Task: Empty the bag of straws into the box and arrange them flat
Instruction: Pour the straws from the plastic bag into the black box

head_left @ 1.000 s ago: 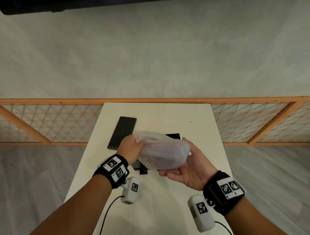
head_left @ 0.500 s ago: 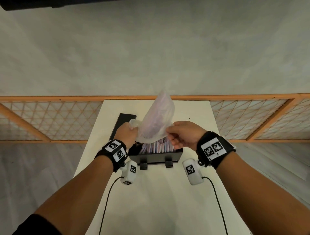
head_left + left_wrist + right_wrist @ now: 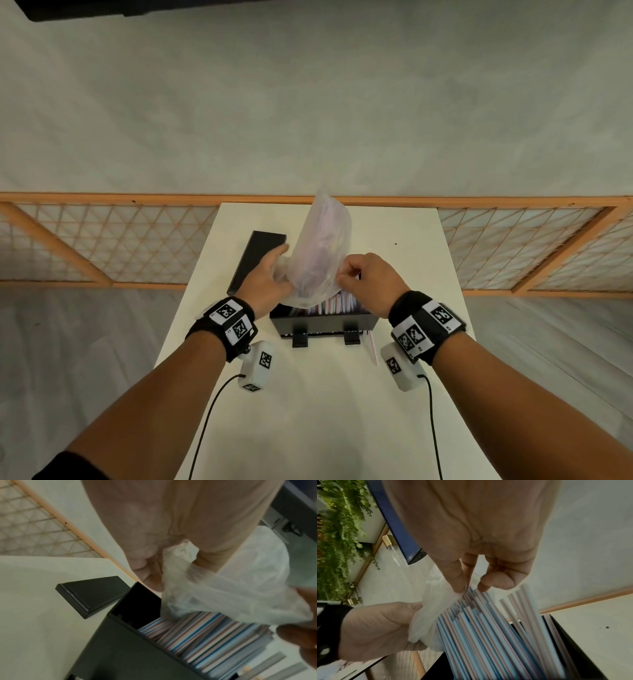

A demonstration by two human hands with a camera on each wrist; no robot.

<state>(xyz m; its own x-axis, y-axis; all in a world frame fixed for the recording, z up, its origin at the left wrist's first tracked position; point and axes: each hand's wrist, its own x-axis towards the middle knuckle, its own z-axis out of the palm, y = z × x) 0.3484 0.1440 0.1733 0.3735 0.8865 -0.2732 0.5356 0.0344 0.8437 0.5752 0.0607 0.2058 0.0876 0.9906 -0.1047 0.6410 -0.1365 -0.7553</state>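
The bag [image 3: 320,253] is thin, cloudy, crinkled plastic, held upended over the box [image 3: 323,320] with its closed end pointing up and away and its mouth down at the box opening. Inside the film, faint pink and blue lines of straws show through. The straws [image 3: 211,632] are slim tubes striped blue, pink and white; many already lie side by side in the box, slanting toward its right end, with a dark bare gap at the left end. In the right wrist view a few of the straws lean up above the box rim. One single straw [image 3: 372,347] lies outside on the worktop [image 3: 318,411], just beside the box's near right corner.

The left hand [image 3: 269,279] has its grip closed around the bunched left edge of the bag mouth, plastic gathered in the palm. The right hand [image 3: 368,279] pinches the right edge of the mouth between thumb and fingertip, the other fingers curled in.

The box is black, rectangular, smooth and hard-walled, with two small black tabs on its near face. A flat black lid [image 3: 255,262] lies on the worktop beside the box's far left corner. The worktop is plain, matt and off-white. Behind it runs a wooden lattice screen [image 3: 102,243].
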